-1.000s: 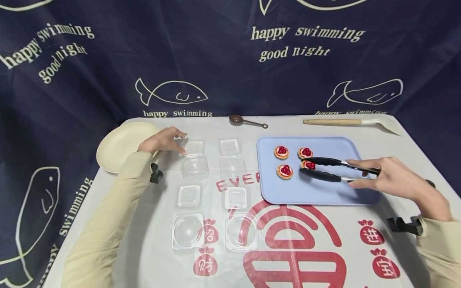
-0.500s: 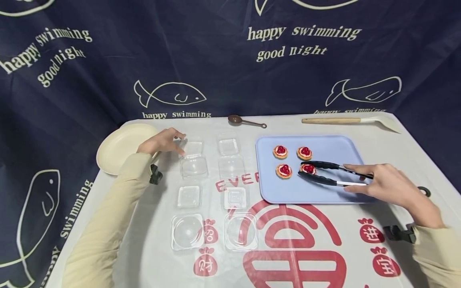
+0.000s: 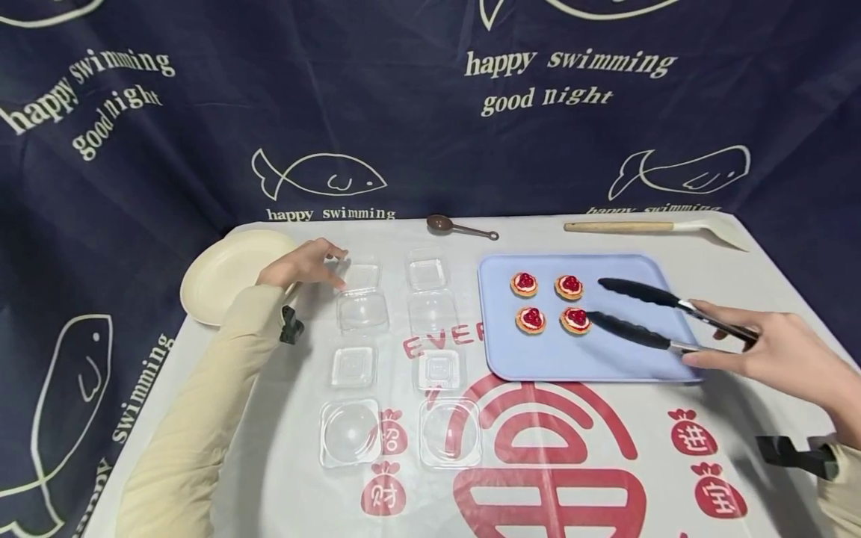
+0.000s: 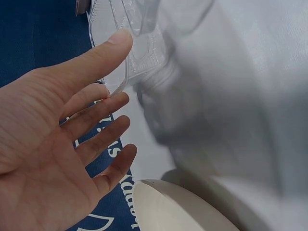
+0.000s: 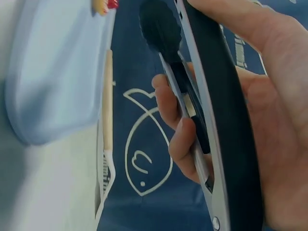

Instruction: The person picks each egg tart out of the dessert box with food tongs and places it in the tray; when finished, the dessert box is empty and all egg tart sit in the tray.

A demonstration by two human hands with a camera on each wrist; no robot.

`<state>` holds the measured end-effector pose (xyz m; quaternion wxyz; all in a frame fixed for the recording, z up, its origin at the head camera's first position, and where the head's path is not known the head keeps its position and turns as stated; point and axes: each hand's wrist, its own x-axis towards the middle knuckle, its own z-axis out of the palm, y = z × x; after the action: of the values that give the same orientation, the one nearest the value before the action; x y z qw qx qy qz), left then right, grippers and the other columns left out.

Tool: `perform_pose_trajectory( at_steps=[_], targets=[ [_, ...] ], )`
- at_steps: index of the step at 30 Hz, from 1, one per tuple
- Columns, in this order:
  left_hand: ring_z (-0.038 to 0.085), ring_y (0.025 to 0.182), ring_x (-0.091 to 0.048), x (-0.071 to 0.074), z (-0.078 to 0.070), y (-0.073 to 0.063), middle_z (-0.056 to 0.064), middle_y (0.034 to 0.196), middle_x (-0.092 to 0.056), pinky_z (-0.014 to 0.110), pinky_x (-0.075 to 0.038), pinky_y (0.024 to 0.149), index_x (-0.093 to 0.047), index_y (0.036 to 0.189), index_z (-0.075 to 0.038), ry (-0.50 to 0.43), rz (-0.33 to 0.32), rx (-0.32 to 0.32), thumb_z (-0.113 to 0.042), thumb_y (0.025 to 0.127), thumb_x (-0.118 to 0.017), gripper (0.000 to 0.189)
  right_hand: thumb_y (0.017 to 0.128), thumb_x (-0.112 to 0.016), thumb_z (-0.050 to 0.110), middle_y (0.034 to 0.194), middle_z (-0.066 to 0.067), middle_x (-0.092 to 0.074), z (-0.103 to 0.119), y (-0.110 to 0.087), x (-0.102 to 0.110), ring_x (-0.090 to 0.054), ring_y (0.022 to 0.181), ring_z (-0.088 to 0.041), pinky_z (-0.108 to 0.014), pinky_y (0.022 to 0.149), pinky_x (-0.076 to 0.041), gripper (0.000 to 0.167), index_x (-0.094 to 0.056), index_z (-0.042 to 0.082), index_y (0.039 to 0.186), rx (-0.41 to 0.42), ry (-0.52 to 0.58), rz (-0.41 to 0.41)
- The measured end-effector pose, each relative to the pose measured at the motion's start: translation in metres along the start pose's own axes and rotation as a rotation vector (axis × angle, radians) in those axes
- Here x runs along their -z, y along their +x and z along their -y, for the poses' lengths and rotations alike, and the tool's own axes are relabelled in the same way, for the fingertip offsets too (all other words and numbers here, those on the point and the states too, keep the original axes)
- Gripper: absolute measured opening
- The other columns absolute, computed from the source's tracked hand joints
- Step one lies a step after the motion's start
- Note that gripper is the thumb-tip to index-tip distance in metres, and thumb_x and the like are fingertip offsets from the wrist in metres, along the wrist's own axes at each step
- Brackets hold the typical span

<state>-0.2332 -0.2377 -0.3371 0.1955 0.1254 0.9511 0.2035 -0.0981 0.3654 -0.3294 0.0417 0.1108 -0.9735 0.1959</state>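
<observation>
My left hand is at the back left clear plastic box, its thumb and fingertips at the edge of the raised lid part. In the left wrist view the fingers spread loosely beside the clear plastic. My right hand grips black-tipped tongs, thumb on one arm and fingers on the other. The tongs are spread over the blue tray with nothing between their tips. Several small fruit tarts sit on the tray; the lower tip is close to the front right tart.
More clear boxes, lids open, stand beside and in front of the touched one. A cream plate lies behind the left wrist. At the back are a brown measuring spoon and a wooden-handled spatula.
The tongs came around the front right tart, then opened wider and drew back to the right. That tart remains on the tray. My left hand has stayed in place.
</observation>
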Motion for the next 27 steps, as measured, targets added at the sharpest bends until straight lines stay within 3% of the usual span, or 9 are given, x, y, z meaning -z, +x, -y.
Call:
perform_pose_trajectory(
  at_steps=[3, 6, 9, 14, 17, 21, 23, 27],
  targets=[
    [0.043, 0.133, -0.041, 0.0, -0.001, 0.001, 0.025, 0.143, -0.045, 0.051, -0.032, 0.113, -0.051, 0.133, 0.011, 0.003, 0.006, 0.009, -0.012, 0.077, -0.08, 0.067, 0.066, -0.088, 0.039, 0.108, -0.031, -0.063, -0.009, -0.001, 0.005, -0.052, 0.079, -0.024, -0.023, 0.061, -0.032, 0.085, -0.054, 0.011, 0.139, -0.09, -0.028, -0.001],
    [0.043, 0.133, -0.041, -0.001, -0.001, 0.002, 0.026, 0.143, -0.045, 0.051, -0.032, 0.113, -0.051, 0.133, 0.011, 0.004, 0.008, 0.009, -0.012, 0.077, -0.08, 0.067, 0.072, -0.082, 0.045, 0.113, -0.04, -0.056, -0.019, -0.001, 0.006, -0.05, 0.094, -0.049, -0.043, 0.072, -0.039, 0.092, -0.043, 0.009, 0.147, -0.173, -0.062, 0.016],
    [0.044, 0.132, -0.042, -0.001, -0.002, 0.002, 0.027, 0.142, -0.046, 0.051, -0.033, 0.113, -0.052, 0.132, 0.011, 0.01, 0.008, 0.001, -0.012, 0.077, -0.081, 0.066, 0.077, -0.077, 0.049, 0.122, -0.046, -0.046, -0.031, -0.001, 0.003, -0.042, 0.107, -0.059, -0.062, 0.08, -0.034, 0.097, -0.031, 0.006, 0.151, -0.245, -0.054, 0.021],
    [0.044, 0.132, -0.042, 0.0, -0.002, 0.002, 0.027, 0.142, -0.046, 0.051, -0.033, 0.112, -0.051, 0.132, 0.012, 0.011, 0.007, -0.01, -0.013, 0.076, -0.081, 0.068, 0.082, -0.071, 0.053, 0.129, -0.05, -0.034, -0.046, 0.005, -0.002, -0.033, 0.115, -0.066, -0.067, 0.086, -0.03, 0.101, -0.024, -0.003, 0.151, -0.327, -0.041, 0.011],
    [0.043, 0.132, -0.042, 0.0, -0.003, 0.002, 0.026, 0.142, -0.046, 0.051, -0.034, 0.112, -0.051, 0.132, 0.012, 0.007, 0.003, -0.013, -0.012, 0.076, -0.081, 0.068, 0.083, -0.068, 0.054, 0.117, -0.044, -0.05, -0.053, 0.01, -0.004, -0.041, 0.104, -0.064, -0.064, 0.078, -0.035, 0.082, -0.047, -0.005, 0.136, -0.371, -0.058, -0.008],
    [0.043, 0.132, -0.042, -0.001, -0.004, 0.003, 0.026, 0.142, -0.046, 0.051, -0.034, 0.112, -0.052, 0.132, 0.012, 0.003, 0.003, -0.012, -0.011, 0.076, -0.081, 0.067, 0.088, -0.061, 0.057, 0.107, -0.044, -0.05, -0.068, 0.013, -0.004, -0.045, 0.093, -0.061, -0.062, 0.068, -0.041, 0.077, -0.047, -0.014, 0.116, -0.461, -0.096, 0.049],
    [0.043, 0.132, -0.042, -0.002, -0.005, 0.003, 0.026, 0.142, -0.046, 0.051, -0.034, 0.112, -0.052, 0.132, 0.012, 0.0, 0.006, -0.012, -0.011, 0.076, -0.081, 0.067, 0.089, -0.057, 0.058, 0.108, -0.048, -0.047, -0.075, 0.014, -0.005, -0.048, 0.09, -0.06, -0.06, 0.066, -0.044, 0.083, -0.044, -0.02, 0.116, -0.489, -0.121, 0.099],
    [0.043, 0.133, -0.041, -0.001, -0.006, 0.002, 0.026, 0.143, -0.045, 0.05, -0.033, 0.113, -0.051, 0.132, 0.012, -0.004, 0.01, -0.011, -0.011, 0.076, -0.081, 0.067, 0.088, -0.059, 0.058, 0.075, -0.031, -0.051, -0.084, 0.018, -0.008, -0.052, 0.067, -0.041, -0.044, 0.054, -0.044, 0.071, -0.048, -0.011, 0.081, -0.474, -0.148, 0.144]
  ],
)
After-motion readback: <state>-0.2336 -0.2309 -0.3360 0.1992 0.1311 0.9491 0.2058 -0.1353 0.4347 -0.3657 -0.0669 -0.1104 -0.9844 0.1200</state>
